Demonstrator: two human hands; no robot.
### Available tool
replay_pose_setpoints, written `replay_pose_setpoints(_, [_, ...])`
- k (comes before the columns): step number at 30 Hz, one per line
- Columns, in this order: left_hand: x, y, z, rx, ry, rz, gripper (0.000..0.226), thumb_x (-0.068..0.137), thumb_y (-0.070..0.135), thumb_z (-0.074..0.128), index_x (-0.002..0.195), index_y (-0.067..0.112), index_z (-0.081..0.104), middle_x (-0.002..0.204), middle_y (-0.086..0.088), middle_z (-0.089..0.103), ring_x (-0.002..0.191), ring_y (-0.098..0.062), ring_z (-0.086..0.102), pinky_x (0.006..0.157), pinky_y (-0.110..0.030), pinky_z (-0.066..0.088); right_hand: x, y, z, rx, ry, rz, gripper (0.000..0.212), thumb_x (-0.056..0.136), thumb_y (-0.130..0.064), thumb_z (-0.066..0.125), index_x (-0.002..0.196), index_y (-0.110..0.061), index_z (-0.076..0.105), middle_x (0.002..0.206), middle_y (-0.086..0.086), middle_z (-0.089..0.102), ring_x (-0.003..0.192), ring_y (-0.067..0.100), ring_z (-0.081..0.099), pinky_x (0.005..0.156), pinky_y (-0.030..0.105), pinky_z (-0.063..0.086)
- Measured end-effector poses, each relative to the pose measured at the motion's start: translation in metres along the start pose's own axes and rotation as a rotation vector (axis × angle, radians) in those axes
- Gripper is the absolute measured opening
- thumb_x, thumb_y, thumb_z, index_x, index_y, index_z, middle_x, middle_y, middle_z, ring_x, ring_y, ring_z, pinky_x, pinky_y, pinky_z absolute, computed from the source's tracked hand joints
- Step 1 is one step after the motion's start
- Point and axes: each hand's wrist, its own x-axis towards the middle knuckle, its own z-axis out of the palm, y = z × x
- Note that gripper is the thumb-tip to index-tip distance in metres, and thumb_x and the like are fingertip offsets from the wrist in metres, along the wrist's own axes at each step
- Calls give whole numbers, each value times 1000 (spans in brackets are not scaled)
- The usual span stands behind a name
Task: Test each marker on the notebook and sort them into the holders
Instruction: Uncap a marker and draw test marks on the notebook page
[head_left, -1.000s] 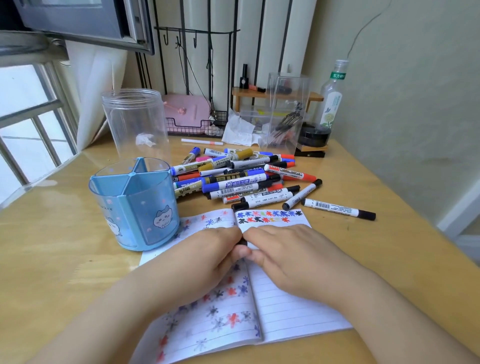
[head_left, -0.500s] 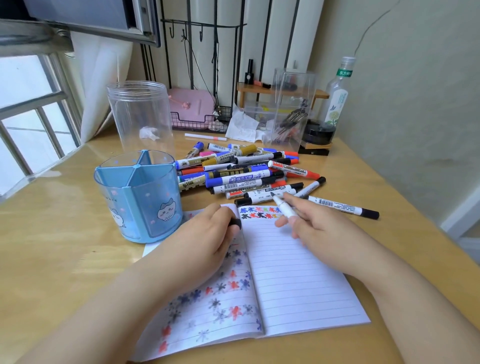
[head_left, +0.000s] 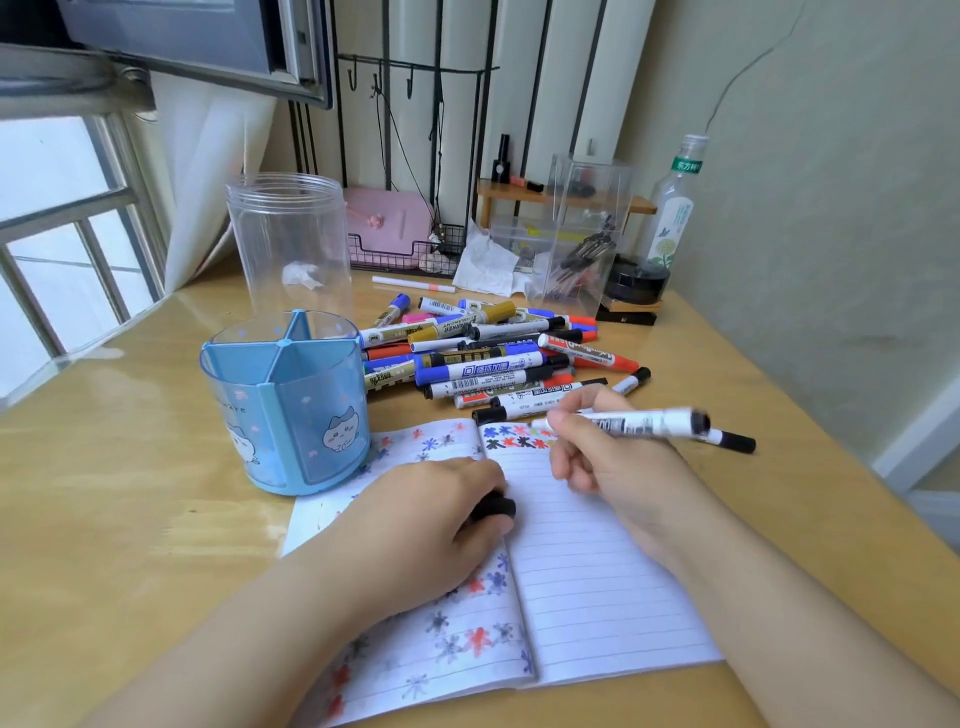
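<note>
**Inspector:** Right hand (head_left: 613, 457)?

**Assistant:** Fingers curled round a white-barrelled marker (head_left: 639, 422), uncapped. The marker lies nearly level, tip end to the left over the top of the notebook's right page, black rear end to the right. Whether the tip touches the paper cannot be told.

**Inspector:** Left hand (head_left: 431, 525)?

**Assistant:** Resting on the notebook (head_left: 597, 597) at the centre fold, fingers curled round a black marker cap (head_left: 496, 506).

**Inspector:** The notebook?

**Assistant:** Open flat on the wooden desk (head_left: 114, 519). Coloured star-shaped test marks cover the left page and the top line of the right page.

**Inspector:** Remaining markers and holders?

**Assistant:** A pile of markers (head_left: 483, 353) lies on the desk just behind the notebook. One black-capped marker (head_left: 727, 440) lies apart to the right. The blue divided holder (head_left: 285, 405) stands beside the notebook's left page; a clear plastic jar (head_left: 291, 244) stands behind it.
</note>
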Motion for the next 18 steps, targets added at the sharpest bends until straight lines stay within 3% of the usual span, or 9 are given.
replay_pose_setpoints(3, [-1,0,3,19,-26,26,54,81,54,21,117,28,51,107,10,63,97,-14,57,81,-33,45,13,2,7,-140,25,23,13,94,-24,49,83,-18,50,45,2,52,41,12,33,46,24,29])
replay_pose_setpoints(6, [-1,0,4,26,-44,37,62,77,57,9,114,28,50,108,10,62,98,-14,56,81,-33,45,23,7,17,-228,74,-74,24,94,-28,52,74,-15,56,44,-3,50,39,5,39,48,22,32])
replay_pose_setpoints(10, [0,1,4,-3,-60,14,44,85,49,22,114,29,48,113,12,61,102,-12,54,83,-33,44,29,22,20,-284,164,-148,22,88,-20,62,69,-17,51,40,-9,50,39,0,45,45,16,35])
replay_pose_setpoints(14, [1,0,4,-19,-55,-16,39,88,49,29,118,32,48,109,14,61,98,-10,56,82,-31,45,36,27,16,-370,167,-204,27,86,-15,62,65,-16,44,40,-17,48,43,-2,47,46,17,33])
replay_pose_setpoints(18, [1,0,5,-31,-49,-26,43,84,50,28,119,33,48,109,15,61,97,-8,56,81,-30,45,38,31,16,-382,135,-212,29,84,-16,63,63,-17,43,40,-13,42,44,6,37,46,21,31])
